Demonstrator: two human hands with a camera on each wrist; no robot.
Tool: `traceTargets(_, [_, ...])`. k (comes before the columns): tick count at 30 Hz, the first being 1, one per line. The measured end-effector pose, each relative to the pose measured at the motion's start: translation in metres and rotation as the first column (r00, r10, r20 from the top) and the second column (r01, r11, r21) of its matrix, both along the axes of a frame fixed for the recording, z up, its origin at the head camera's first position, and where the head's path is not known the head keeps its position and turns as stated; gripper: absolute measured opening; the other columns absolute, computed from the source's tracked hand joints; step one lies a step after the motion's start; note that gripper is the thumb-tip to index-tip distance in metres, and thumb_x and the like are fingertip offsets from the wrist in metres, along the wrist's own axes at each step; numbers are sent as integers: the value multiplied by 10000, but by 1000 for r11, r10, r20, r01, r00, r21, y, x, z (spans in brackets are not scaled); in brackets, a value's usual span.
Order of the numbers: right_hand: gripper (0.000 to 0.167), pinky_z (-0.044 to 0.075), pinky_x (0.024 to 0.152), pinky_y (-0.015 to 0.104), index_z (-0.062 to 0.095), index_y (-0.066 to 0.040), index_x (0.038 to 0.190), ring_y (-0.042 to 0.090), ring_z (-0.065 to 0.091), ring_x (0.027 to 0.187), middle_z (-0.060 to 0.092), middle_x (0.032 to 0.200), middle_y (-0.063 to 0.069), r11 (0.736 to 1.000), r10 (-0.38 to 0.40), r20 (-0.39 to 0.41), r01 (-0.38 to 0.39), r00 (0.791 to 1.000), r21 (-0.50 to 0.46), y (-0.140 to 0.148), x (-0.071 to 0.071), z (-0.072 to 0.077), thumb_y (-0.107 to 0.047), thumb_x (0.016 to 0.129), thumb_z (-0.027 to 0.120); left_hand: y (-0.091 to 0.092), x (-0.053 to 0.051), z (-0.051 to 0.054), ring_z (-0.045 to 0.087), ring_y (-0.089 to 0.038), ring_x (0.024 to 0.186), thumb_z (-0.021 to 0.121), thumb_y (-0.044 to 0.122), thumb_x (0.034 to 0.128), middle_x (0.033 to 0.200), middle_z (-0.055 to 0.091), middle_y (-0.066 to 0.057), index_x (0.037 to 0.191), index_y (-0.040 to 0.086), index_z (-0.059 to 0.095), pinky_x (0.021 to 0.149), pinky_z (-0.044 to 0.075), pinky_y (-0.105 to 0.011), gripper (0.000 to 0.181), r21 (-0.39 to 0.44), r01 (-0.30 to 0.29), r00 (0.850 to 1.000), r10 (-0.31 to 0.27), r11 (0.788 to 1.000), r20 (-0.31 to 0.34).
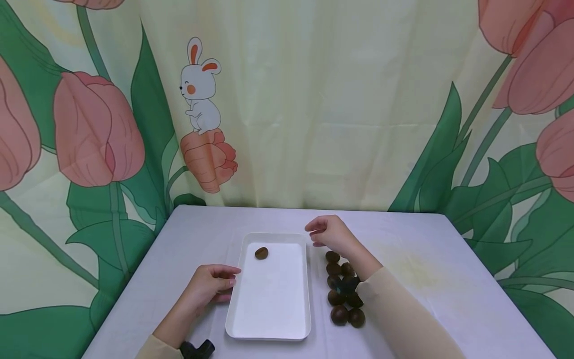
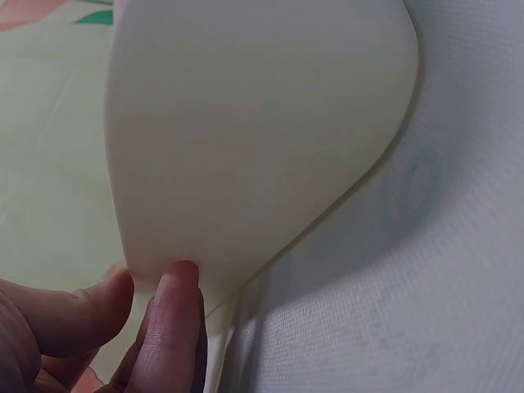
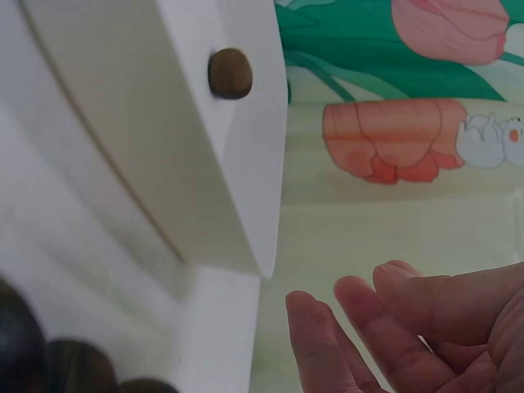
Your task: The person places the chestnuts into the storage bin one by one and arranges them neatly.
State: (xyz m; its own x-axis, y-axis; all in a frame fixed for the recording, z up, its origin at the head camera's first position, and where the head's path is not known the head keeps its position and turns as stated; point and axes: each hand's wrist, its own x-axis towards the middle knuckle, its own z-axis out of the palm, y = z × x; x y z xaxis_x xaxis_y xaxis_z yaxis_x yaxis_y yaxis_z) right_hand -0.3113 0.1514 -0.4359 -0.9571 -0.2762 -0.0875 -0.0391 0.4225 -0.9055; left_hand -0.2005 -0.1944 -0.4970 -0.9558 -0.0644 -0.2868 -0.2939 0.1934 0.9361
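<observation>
A white rectangular tray (image 1: 269, 299) lies on the table, and a single brown chestnut (image 1: 261, 253) sits inside near its far left corner. At the tray's left side, the fingertips of my left hand (image 1: 211, 286) touch the outer wall; the left wrist view shows those fingers (image 2: 168, 327) fairly straight against it. My right hand (image 1: 332, 233) hovers beside the tray's far right corner, its fingers loosely bent. Nothing shows between the fingers (image 3: 315, 336) in the right wrist view. Several chestnuts (image 1: 339, 315) stand in two rows right of the tray, partly hidden by the right wrist.
The white-covered table (image 1: 417, 269) reaches back to a curtain (image 1: 314, 109) printed with tulips and a rabbit. A black wrist device (image 1: 197, 349) sits under the left forearm, and another dark one (image 1: 350, 284) overlaps the chestnut rows.
</observation>
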Motion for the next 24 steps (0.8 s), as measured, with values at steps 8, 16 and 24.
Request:
traceTargets(8, [280, 689, 859, 377, 736, 41, 1245, 278, 740, 1044, 732, 1299, 250, 993, -33, 18, 31, 999, 114, 26, 0, -7, 49, 970, 680, 0, -1, 0, 763, -202, 802, 783, -65, 907, 1010, 767, -117, 1160, 28, 820, 656, 685, -382, 272, -14, -2, 1000, 2, 1000, -7])
traceTargets(16, [252, 670, 931, 419, 757, 4, 1211, 266, 746, 1060, 760, 1259, 209, 966, -30, -25, 36, 999, 255, 50, 1, -16, 8, 962, 716, 0, -1, -1, 766, -201, 809, 783, -69, 904, 1018, 763, -118, 1159, 30, 821, 657, 686, -384, 276, -9, -5, 1000, 5, 1000, -6])
traceTargets(24, [248, 664, 934, 415, 765, -16, 1194, 265, 728, 1090, 777, 1219, 179, 955, -30, 10, 26, 999, 295, 62, 3, -20, -17, 947, 747, 1, -1, -1, 775, -212, 807, 787, -68, 903, 1028, 755, -128, 1162, 21, 817, 660, 688, -391, 275, -7, -13, 1000, 13, 1000, -1])
